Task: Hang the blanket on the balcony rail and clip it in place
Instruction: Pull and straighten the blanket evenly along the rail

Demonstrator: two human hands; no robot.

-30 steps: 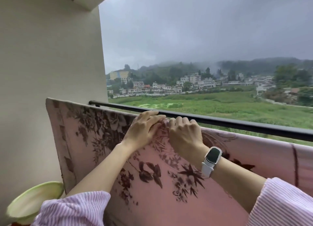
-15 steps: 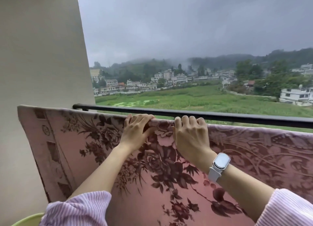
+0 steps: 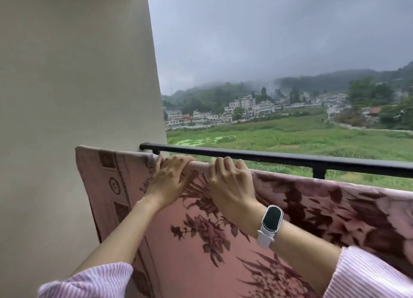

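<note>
Head view
Blanket: the pink blanket [image 3: 201, 242] with dark red flowers fills the lower half of the frame. Its top edge runs from the wall at centre left down toward the right edge. It hangs just in front of the rail; whether it lies on anything along that edge cannot be told.
Rail: the black rail [image 3: 279, 158] crosses the middle of the frame from the wall to the right edge, just behind the blanket's top edge, with one post showing at right of centre.
Left hand: the left hand [image 3: 169, 181] lies at centre frame with its fingers curled over the blanket's top edge, grasping it.
Right hand: the right hand [image 3: 232, 184] sits just right of the left, apart from it, its fingers also hooked over the top edge, gripping the cloth.
Watch: a white-strapped watch [image 3: 271, 219] with a dark face is on the right wrist.
Sleeves: striped pink sleeves [image 3: 368, 275] show at both lower corners.
Wall: a cream wall [image 3: 73, 74] fills the left side.
Beyond: green fields, houses and misty hills under grey sky.
</note>
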